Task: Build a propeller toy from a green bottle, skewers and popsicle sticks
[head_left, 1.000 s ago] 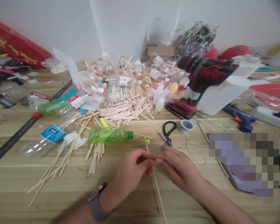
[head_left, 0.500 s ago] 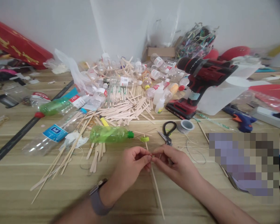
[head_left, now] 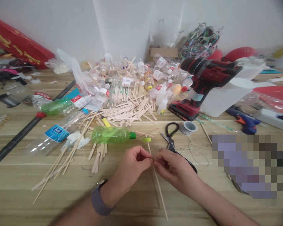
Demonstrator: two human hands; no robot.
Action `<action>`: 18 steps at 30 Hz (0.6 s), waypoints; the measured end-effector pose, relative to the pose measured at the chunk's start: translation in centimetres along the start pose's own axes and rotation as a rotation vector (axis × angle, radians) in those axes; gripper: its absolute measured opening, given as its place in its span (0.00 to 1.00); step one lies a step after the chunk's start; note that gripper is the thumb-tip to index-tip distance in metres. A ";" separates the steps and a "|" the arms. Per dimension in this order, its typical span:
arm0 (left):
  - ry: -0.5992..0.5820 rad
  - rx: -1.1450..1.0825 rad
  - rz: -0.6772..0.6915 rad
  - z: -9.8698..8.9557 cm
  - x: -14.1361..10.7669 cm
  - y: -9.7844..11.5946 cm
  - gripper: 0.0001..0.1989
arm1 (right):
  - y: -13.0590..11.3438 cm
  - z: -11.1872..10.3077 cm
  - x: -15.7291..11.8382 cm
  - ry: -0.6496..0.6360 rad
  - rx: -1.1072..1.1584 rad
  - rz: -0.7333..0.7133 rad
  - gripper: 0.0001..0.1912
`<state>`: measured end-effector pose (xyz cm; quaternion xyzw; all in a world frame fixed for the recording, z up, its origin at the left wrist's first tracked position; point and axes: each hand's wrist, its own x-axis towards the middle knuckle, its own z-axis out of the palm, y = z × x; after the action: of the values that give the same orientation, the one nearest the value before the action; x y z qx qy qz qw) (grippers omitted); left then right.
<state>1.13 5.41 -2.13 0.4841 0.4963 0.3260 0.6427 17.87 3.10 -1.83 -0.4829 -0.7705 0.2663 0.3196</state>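
- Counter (head_left: 132, 207): lower frame.
- Right hand (head_left: 176, 171), lower centre: pinched closed on tiny item (head_left: 152, 158), unidentifiable.
- Left hand (head_left: 132, 168), just left: same pinch, tips meeting right's.
- Wooden stick (head_left: 160, 191): mid-frame to near bottom, passing fingertips.
- Yellow-green cap (head_left: 149, 140), mid-frame: around stick's upper end.

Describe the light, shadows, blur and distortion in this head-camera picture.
Head view: light is soft, with a pale streak down the wall; head view: the stick throws a faint shadow on the table; head view: fine detail where the hands meet is too soft to read; head view: pixel blocks mask the right side.
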 end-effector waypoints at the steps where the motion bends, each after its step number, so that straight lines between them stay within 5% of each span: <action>1: 0.006 0.038 0.032 -0.1 0.0 0.0 0.03 | 0.0 0.0 0.0 -0.001 0.002 -0.002 0.09; 18: 0.087 0.502 0.584 -0.1 -1.1 -0.3 0.09 | 0.4 0.4 -0.1 0.063 0.060 0.084 0.08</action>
<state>0.66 4.37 -2.04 0.7329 0.4287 0.3841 0.3626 17.83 3.15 -2.37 -0.5131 -0.7307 0.2873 0.3467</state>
